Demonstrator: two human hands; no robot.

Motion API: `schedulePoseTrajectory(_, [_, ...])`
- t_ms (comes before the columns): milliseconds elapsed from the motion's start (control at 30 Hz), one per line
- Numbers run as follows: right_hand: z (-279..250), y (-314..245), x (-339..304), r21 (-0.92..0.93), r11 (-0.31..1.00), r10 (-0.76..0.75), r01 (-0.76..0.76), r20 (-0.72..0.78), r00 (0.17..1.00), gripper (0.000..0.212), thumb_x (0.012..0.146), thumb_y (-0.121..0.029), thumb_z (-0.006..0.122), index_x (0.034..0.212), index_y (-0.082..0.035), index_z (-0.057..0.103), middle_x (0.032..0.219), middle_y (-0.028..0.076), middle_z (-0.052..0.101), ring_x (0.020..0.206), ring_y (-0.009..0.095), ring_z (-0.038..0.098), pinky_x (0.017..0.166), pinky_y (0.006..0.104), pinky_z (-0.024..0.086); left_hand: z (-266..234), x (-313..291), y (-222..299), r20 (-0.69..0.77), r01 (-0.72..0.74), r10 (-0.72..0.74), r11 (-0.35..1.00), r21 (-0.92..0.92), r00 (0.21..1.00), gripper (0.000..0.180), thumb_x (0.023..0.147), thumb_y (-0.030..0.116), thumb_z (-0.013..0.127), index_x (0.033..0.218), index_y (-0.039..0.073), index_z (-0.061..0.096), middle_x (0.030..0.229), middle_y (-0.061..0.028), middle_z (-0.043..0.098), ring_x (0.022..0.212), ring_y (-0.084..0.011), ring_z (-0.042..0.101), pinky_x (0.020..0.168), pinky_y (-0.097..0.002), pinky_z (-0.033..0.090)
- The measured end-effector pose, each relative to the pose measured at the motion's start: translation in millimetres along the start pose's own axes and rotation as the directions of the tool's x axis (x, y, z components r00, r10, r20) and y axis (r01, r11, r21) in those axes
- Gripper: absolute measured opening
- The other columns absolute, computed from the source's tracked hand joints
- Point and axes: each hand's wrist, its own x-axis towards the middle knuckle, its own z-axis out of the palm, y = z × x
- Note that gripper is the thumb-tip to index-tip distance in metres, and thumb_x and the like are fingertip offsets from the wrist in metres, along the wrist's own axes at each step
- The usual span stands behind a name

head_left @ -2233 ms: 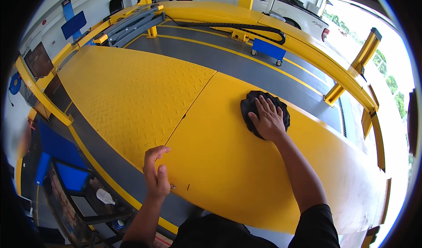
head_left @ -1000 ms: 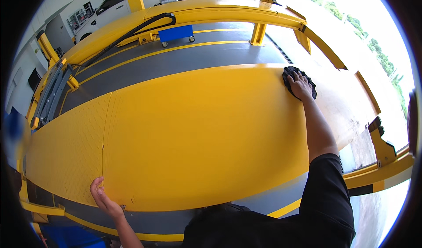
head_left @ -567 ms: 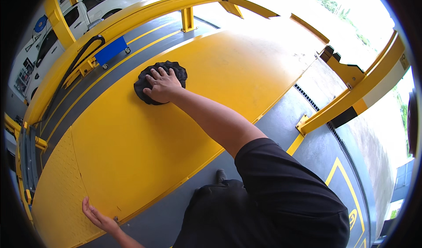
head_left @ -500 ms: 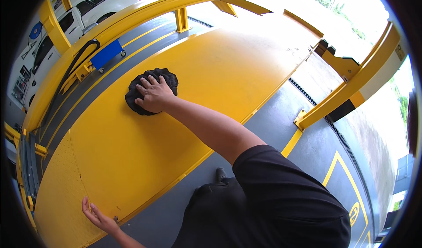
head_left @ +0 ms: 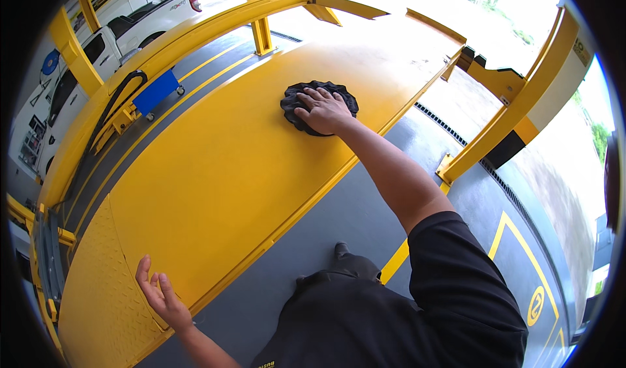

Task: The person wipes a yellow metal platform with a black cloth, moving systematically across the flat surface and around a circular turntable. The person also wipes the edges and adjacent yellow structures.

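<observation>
My right hand (head_left: 324, 112) lies flat, fingers spread, on a round black cloth (head_left: 291, 106) with a ruffled edge. Beneath the cloth is a long, smooth yellow platform (head_left: 208, 172), and its upper middle part carries the hand and cloth. My right arm reaches across the platform's near edge. At the lower left, my left hand (head_left: 166, 303) is held palm up with loosely curled, parted fingers. It holds nothing and appears over the platform's near edge, by a patterned yellow end plate (head_left: 107, 296).
A yellow lift post (head_left: 495, 130) stands right of the platform. Beyond the far side are a yellow beam (head_left: 189, 26), a black hose (head_left: 107, 107), a blue wheeled cart (head_left: 158, 94) and a white pickup truck (head_left: 147, 22). Grey floor (head_left: 313, 228) with yellow lines runs along the near side.
My right hand and the black cloth have slid to the right and farther along the platform. The left hand has risen slightly and turned, its fingers pointing more upward.
</observation>
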Motion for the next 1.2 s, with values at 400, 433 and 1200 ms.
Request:
schedulePoseTrajectory(400, [-11, 74, 10, 0.030, 0.965, -0.259, 0.261, -0.059, 0.964, 0.068, 0.109, -0.058, 0.051, 0.161, -0.014, 0.052, 0.171, 0.010, 0.049, 0.163, 0.031, 0.037, 0.135, 0.0520, 0.026, 156, -19, 78, 0.071, -0.126, 0.121, 0.990, 0.068, 0.990, 0.037, 0.110, 0.020, 0.060, 0.144, 0.005, 0.059, 0.147, -0.0150, 0.062, 0.137, -0.0326, 0.057, 0.107, -0.0459, 0.044])
schedulePoseTrajectory(433, [-15, 79, -2, 0.054, 0.953, -0.296, 0.299, -0.051, 0.954, 0.067, 0.109, -0.058, 0.052, 0.161, -0.014, 0.052, 0.171, 0.009, 0.049, 0.163, 0.031, 0.037, 0.135, 0.0520, 0.025, 169, -19, 80, 0.056, -0.132, 0.127, 0.985, 0.110, 0.990, 0.037, 0.111, 0.020, 0.060, 0.144, 0.005, 0.059, 0.146, -0.0145, 0.063, 0.136, -0.0322, 0.057, 0.107, -0.0459, 0.044])
schedulePoseTrajectory(1200, [-14, 104, 68, 0.061, 0.906, -0.417, 0.419, -0.043, 0.908, 0.064, 0.108, -0.047, 0.053, 0.162, -0.015, 0.051, 0.173, 0.007, 0.046, 0.165, 0.031, 0.034, 0.135, 0.0540, 0.024, 206, -19, 92, -0.292, 0.036, 0.084, 0.924, 0.382, 0.953, 0.028, 0.110, 0.022, 0.061, 0.132, 0.005, 0.064, 0.130, -0.0137, 0.070, 0.120, -0.0333, 0.066, 0.097, -0.0457, 0.051])
